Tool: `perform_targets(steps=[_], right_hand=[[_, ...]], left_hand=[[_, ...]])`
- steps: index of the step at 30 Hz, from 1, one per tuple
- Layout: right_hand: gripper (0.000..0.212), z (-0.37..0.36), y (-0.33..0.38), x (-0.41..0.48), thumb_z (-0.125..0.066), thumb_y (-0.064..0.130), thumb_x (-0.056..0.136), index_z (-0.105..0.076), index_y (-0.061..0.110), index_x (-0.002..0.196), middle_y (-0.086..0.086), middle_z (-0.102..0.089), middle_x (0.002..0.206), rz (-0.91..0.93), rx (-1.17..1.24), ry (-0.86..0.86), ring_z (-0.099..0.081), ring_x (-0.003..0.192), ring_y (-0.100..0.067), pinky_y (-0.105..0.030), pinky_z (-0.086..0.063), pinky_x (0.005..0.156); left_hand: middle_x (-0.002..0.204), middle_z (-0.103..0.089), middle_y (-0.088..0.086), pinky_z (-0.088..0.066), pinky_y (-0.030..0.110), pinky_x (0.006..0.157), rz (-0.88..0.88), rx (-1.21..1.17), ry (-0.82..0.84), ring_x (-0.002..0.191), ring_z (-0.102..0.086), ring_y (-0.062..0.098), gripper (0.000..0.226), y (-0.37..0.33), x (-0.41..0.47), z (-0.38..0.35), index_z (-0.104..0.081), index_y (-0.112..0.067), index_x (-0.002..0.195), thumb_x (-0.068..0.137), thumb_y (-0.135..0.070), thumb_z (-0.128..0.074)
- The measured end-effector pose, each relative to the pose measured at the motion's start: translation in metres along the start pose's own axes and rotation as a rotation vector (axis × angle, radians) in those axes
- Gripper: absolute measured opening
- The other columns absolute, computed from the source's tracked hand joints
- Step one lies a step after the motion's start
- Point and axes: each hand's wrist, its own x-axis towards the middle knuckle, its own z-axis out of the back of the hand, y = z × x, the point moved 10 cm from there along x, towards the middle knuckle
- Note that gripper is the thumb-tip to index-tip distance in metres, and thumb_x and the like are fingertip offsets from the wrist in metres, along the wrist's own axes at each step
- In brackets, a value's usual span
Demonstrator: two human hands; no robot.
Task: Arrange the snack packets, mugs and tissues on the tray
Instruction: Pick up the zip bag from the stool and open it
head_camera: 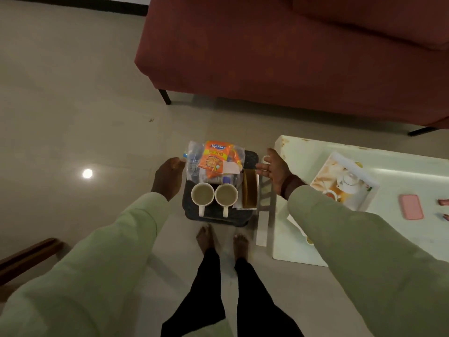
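Note:
A dark tray hangs above the floor in front of my bare feet. An orange snack packet lies on its far half over clear plastic packets. Two white mugs of pale brown drink stand side by side near me, handles toward me. A brown tissue holder stands along the tray's right side, with white tissue under it. My left hand is curled at the tray's left edge. My right hand grips the right edge with its fingers stretched out.
A white low table stands close on the right, bearing a white picture tray and a pink phone. A red sofa fills the space ahead. A wooden piece lies at the lower left on the tiled floor.

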Motion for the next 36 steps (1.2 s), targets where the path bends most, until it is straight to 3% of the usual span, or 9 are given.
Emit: perform_targets(steps=[4, 10, 14, 19, 22, 26, 30, 32, 36], right_hand=[[0.065, -0.016, 0.005, 0.039, -0.027, 0.061, 0.1, -0.037, 0.018, 0.149, -0.012, -0.053, 0.145, 0.004, 0.019, -0.033, -0.055, 0.128, -0.032, -0.036, -0.039, 0.096], [0.063, -0.032, 0.01, 0.106, -0.025, 0.061, 0.101, -0.032, 0.023, 0.15, -0.009, -0.038, 0.156, 0.04, -0.143, -0.086, -0.042, 0.139, -0.033, -0.04, -0.034, 0.109], [0.063, -0.049, 0.0, 0.14, -0.024, 0.058, 0.102, -0.029, 0.021, 0.152, -0.009, -0.034, 0.158, 0.001, -0.229, -0.023, -0.037, 0.142, -0.033, -0.037, -0.031, 0.109], [0.054, -0.061, -0.011, 0.159, -0.035, 0.044, 0.105, -0.053, 0.004, 0.136, -0.019, -0.059, 0.135, -0.027, -0.294, 0.012, -0.057, 0.123, -0.033, -0.046, -0.041, 0.111], [0.04, -0.055, -0.002, 0.156, -0.046, 0.029, 0.104, -0.055, 0.005, 0.135, -0.015, -0.057, 0.138, 0.065, -0.315, -0.071, -0.055, 0.124, -0.03, -0.04, -0.044, 0.108], [0.028, -0.051, 0.007, 0.137, -0.058, 0.012, 0.097, -0.063, 0.008, 0.125, -0.012, -0.064, 0.126, 0.109, -0.146, -0.136, -0.062, 0.1, -0.017, -0.024, -0.054, 0.076], [0.029, -0.051, 0.031, 0.106, -0.061, 0.01, 0.095, -0.062, 0.012, 0.124, -0.004, -0.062, 0.118, 0.188, -0.064, -0.156, -0.058, 0.098, -0.013, -0.015, -0.047, 0.063], [0.034, -0.049, 0.044, 0.087, -0.063, 0.006, 0.093, -0.059, 0.011, 0.126, -0.003, -0.062, 0.116, 0.24, 0.004, -0.152, -0.059, 0.095, -0.012, -0.014, -0.05, 0.063], [0.052, -0.042, 0.066, 0.037, -0.066, -0.001, 0.089, -0.05, 0.014, 0.135, -0.002, -0.063, 0.122, 0.34, 0.109, -0.095, -0.063, 0.101, -0.011, -0.018, -0.057, 0.071]], left_hand=[[0.104, -0.063, 0.022, -0.041, 0.04, 0.087, 0.023, -0.005, 0.073, 0.098, -0.058, 0.036, 0.043, 0.012, 0.052, -0.021, -0.059, 0.003, 0.098, 0.104, -0.035, -0.039], [0.146, -0.046, 0.023, -0.037, 0.044, 0.11, 0.2, -0.152, 0.124, 0.133, -0.046, 0.036, 0.065, 0.039, 0.123, -0.062, -0.038, 0.003, 0.144, 0.1, -0.044, -0.045], [0.152, -0.04, 0.016, -0.041, 0.042, 0.108, 0.318, -0.231, 0.139, 0.134, -0.045, 0.034, 0.072, 0.057, 0.15, -0.091, -0.027, -0.008, 0.151, 0.096, -0.047, -0.051], [0.14, -0.053, 0.014, -0.048, 0.038, 0.1, 0.32, -0.256, 0.09, 0.122, -0.055, 0.031, 0.064, 0.068, 0.162, -0.103, -0.039, -0.009, 0.145, 0.092, -0.037, -0.061], [0.11, -0.068, 0.011, -0.053, 0.041, 0.088, 0.26, -0.298, 0.031, 0.097, -0.064, 0.029, 0.03, 0.065, 0.16, -0.096, -0.064, -0.009, 0.115, 0.09, -0.025, -0.064], [0.091, -0.065, 0.016, -0.047, 0.037, 0.072, 0.215, -0.446, 0.016, 0.08, -0.057, 0.025, 0.023, 0.048, 0.147, -0.076, -0.065, 0.005, 0.102, 0.09, -0.012, -0.057], [0.087, -0.068, 0.001, -0.052, 0.023, 0.064, 0.097, -0.54, 0.02, 0.074, -0.063, 0.013, 0.018, 0.01, 0.125, -0.039, -0.064, -0.009, 0.106, 0.09, -0.011, -0.057], [0.087, -0.068, -0.006, -0.051, 0.013, 0.058, 0.031, -0.6, 0.014, 0.073, -0.065, 0.005, 0.021, -0.007, 0.112, -0.018, -0.064, -0.016, 0.108, 0.089, -0.012, -0.058], [0.089, -0.074, -0.007, -0.056, 0.022, 0.067, -0.091, -0.672, 0.085, 0.082, -0.071, 0.008, 0.011, -0.043, 0.076, 0.019, -0.069, -0.034, 0.096, 0.09, -0.041, -0.062]])
